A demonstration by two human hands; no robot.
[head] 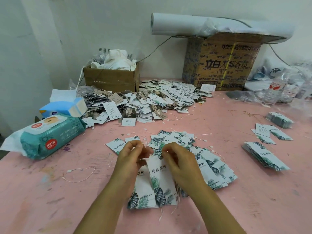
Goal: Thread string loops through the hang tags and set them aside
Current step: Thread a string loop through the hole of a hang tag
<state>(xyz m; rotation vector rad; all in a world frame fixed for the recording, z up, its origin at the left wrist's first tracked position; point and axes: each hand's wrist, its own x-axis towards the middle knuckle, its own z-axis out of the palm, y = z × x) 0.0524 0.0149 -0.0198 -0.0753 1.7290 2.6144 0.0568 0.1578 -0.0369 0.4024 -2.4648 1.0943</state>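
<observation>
Here, rectangular card hang tag (161,179), thin string (144,145)

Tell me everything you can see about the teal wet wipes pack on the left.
The wet wipes pack is a soft teal plastic pouch with a pale flip lid on top and a red round logo on its near side. It lies lid up and shut on the pink table, beside the blue tissue pack.

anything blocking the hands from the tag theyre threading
Nothing visible does: the left hand and right hand are both on the hang tag, pinching at its top end.
</observation>
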